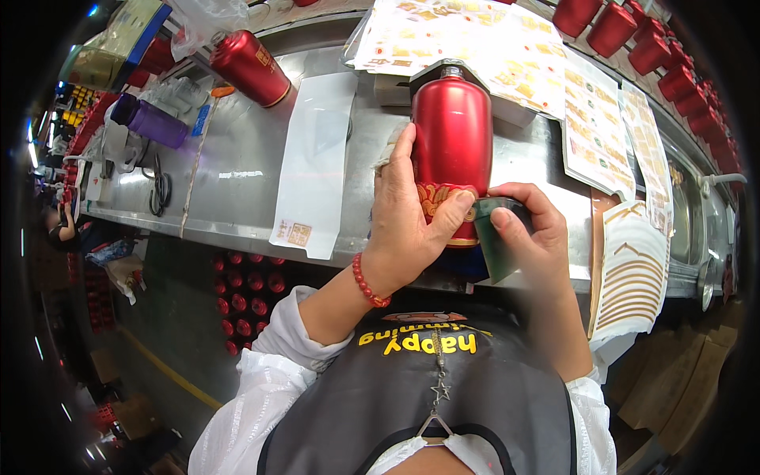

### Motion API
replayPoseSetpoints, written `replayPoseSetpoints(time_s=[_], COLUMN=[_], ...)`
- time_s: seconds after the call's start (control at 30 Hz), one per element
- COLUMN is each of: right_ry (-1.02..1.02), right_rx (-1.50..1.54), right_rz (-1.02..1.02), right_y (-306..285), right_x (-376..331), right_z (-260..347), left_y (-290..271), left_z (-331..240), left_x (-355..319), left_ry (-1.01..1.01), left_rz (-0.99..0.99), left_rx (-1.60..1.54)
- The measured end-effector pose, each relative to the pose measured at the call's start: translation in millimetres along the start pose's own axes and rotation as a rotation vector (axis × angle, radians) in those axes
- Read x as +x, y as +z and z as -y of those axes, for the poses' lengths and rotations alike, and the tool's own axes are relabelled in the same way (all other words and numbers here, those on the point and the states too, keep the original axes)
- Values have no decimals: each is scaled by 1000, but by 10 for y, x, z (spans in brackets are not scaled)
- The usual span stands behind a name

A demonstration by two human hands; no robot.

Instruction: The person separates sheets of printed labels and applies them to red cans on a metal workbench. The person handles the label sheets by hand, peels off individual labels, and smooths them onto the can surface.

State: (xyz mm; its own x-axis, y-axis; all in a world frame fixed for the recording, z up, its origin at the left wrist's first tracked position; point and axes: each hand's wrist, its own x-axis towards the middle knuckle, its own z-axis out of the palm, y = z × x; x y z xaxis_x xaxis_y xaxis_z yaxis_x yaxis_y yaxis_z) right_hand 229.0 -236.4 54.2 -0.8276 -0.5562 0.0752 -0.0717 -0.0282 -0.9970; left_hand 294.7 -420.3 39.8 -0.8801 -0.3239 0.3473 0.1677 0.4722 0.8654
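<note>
Stainless steel workbench [237,170] runs across the scene, bending with the lens, with a grey floor and crates of red bottles [245,297] below its near edge. Large sheets of gold and red stickers [475,43] cover the far side of the bench and trail down its right end, where a sheet of gold curved strips [633,273] hangs over the edge. A white backing sheet [313,162] lies flat left of centre. A row of red cups [657,47] lines the upper right rim.

At the centre, a red metal bottle [453,134] lies with its long axis running away from the person, its silver neck pointing to the far side and its gold-patterned base toward the body. The left hand [412,214] is wrapped around the lower part of the bottle, fingers up its left side and thumb across the gold band. The right hand [526,233] is closed on a dark green scraper [495,241], whose edge meets the base of the bottle.

A second red bottle [249,67] lies tilted at the upper left, well apart, near a purple bottle [150,120] and black scissors [161,188]. A red bead bracelet [368,281] circles the left wrist.
</note>
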Motion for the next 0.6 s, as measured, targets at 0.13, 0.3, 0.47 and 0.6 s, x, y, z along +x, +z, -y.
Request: replayPoseSetpoints(time_s=[0.13, 0.3, 0.47, 0.6], right_ry=[-10, -16, -74, -38], right_rx=[-15, -23, -21, 31], right_rz=[-11, -12, 7, -13], right_y=[12, 52, 91, 27], right_x=[-7, 6, 23, -20], right_z=[15, 43, 104, 136], left_y=[-91, -114, -222, -264], left_z=[55, 54, -7, -56], left_x=[2, -1, 72, 112], left_ry=[-115, 31, 231, 163], left_rz=[42, 51, 127, 230], left_rx=[-382, -245, -51, -155])
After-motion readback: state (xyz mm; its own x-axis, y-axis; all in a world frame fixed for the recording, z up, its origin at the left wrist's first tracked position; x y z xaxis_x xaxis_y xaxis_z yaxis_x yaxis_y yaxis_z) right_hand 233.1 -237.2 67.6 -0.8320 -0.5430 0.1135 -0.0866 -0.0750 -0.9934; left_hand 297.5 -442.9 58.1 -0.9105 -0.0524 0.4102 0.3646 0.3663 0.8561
